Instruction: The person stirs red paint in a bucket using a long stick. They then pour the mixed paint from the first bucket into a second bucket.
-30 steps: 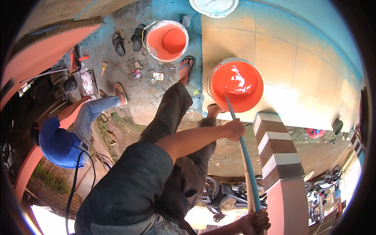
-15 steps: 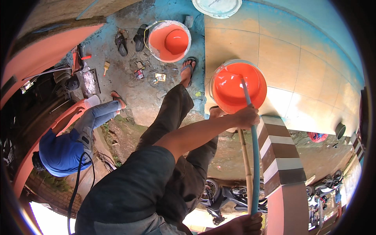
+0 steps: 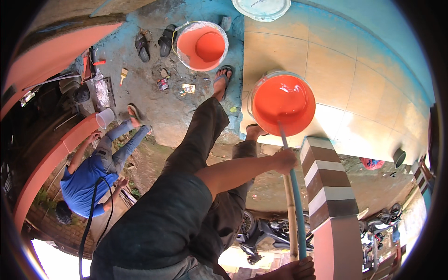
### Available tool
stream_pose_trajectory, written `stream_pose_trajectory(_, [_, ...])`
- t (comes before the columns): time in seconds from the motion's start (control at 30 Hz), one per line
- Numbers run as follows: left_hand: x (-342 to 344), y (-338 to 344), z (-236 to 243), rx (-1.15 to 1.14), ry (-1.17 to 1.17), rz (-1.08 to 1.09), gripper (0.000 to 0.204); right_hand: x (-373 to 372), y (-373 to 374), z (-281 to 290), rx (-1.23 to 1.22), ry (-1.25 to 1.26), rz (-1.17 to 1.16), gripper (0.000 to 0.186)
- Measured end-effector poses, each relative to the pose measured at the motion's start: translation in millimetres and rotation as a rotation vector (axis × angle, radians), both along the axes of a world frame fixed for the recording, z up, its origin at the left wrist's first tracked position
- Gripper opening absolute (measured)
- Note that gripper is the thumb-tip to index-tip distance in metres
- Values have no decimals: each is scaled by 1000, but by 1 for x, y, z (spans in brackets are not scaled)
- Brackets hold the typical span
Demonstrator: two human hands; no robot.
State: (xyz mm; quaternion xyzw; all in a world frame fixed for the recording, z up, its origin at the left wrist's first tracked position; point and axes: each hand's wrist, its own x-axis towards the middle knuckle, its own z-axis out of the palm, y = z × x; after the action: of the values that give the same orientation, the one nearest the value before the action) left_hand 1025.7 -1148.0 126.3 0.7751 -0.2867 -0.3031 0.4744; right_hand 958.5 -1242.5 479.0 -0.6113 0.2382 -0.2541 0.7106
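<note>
My left hand [image 3: 284, 161] is wrapped round a blue-grey pole [image 3: 298, 205], its lower end dipping into orange paint at the near side of a bucket [image 3: 252, 105]. Closer to me, my right hand [image 3: 295, 270] grips the same pole near its upper part, partly cut off by the lower edge. A bamboo pole [image 3: 290, 219] runs alongside, from under my left hand towards my right; whether either hand holds it too, I cannot tell. The bucket stands at the edge of the tiled floor.
A second paint bucket [image 3: 183, 49] stands beyond my left foot, near dark sandals [image 3: 166, 41] and a paintbrush [image 3: 123, 75]. A white lid [image 3: 261, 8] lies at the far edge. A striped pillar [image 3: 329, 186] rises at right. At left, a person in blue [image 3: 88, 184] bends by a low wall.
The pole's dipped end has moved from the bucket's middle to its near side, with my left hand drawn nearer and slightly left. The person in blue has shifted and turned.
</note>
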Motion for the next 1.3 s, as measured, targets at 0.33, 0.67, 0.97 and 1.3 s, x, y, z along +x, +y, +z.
stream_pose_trajectory(0.33, [39, 44, 6, 146, -35, -41, 10, 6, -7, -11, 117, -7, -32, 44])
stream_pose_trajectory(0.67, [82, 7, -2, -109, -190, 183, 14, 33, 46, 14, -672, 616, 15, 38])
stream_pose_trajectory(0.97, [40, -10, 6, -58, -5, 8, 14, 23, 43, 23, -343, 275, -69, 29])
stream_pose_trajectory(1.3, [30, 44, 5, 157, -40, -112, 10, 6, -12, -7, -35, 114, -188, 51])
